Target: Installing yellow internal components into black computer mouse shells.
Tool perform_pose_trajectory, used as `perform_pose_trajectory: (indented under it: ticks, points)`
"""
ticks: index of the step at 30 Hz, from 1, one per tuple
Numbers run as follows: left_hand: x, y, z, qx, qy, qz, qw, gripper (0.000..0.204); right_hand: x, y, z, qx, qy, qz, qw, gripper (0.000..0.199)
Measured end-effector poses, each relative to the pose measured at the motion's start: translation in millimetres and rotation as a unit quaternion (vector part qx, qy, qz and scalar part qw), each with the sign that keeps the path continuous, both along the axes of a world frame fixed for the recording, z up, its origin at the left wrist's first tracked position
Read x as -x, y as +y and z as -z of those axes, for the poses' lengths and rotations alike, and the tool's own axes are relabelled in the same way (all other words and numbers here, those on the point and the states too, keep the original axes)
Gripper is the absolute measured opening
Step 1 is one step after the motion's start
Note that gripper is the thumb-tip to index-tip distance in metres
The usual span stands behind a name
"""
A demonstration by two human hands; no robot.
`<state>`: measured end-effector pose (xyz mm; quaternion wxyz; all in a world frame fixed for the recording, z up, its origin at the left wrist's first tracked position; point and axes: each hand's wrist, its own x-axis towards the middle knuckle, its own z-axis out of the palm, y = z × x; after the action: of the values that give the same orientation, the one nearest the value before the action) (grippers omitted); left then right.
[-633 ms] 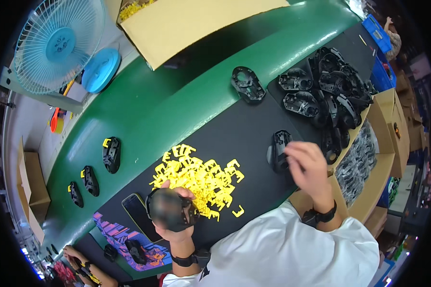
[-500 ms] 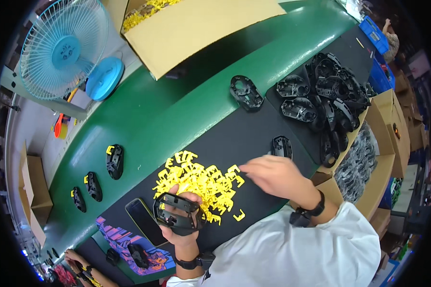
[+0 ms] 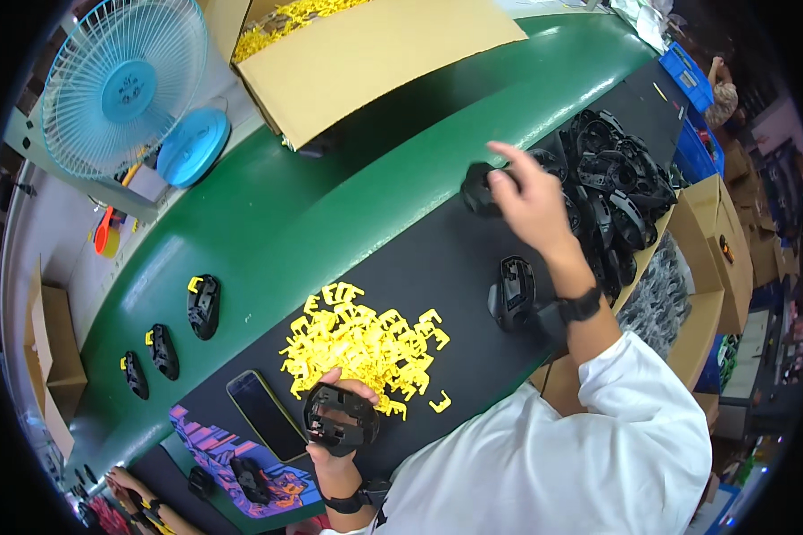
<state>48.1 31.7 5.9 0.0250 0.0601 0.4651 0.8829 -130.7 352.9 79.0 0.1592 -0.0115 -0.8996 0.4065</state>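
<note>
My left hand (image 3: 337, 450) holds a black plastic mouse shell (image 3: 341, 419) with openings through it, just in front of a heap of small yellow plastic clips (image 3: 357, 343). My right hand (image 3: 531, 201) is stretched out to the far right, its thumb and fingers around another black mouse shell (image 3: 480, 190), partly hidden by the hand. Below the right forearm a further black mouse shell (image 3: 514, 287) rests on the dark mat (image 3: 437, 267). Beyond the right hand lies a pile of black mouse shells (image 3: 620, 169).
Three black mouse parts with yellow clips, one a mouse part (image 3: 203, 306), line the green table at left. A phone (image 3: 266, 415) lies near my left hand. Cartons surround the table, one carton (image 3: 393, 67) at the back. A blue fan (image 3: 125, 89) stands far left. Another person's hands (image 3: 129, 490) show lower left.
My right hand has moved from beside the yellow clips up and away to the far mouse shell, which has shifted to the right. My left hand still holds its shell, now tilted differently.
</note>
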Motion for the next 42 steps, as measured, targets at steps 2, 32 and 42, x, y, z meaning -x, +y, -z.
perform_pose_trajectory:
  ticks: [2,32,42]
  points:
    - [6.9,7.8,1.0,0.001,0.004,0.050,0.999,0.102,-22.1,14.0,-8.3,0.297,0.029,-0.057,0.953,0.026]
    - [2.6,8.6,7.4,-0.002,0.001,0.035,0.999,0.095,-44.7,-23.1,47.6,-0.312,0.039,-0.198,0.928,0.045]
    - [5.3,18.0,10.0,-0.027,0.027,0.056,0.998,0.084,-91.7,-62.2,54.9,-0.235,-0.064,-0.363,0.900,0.031]
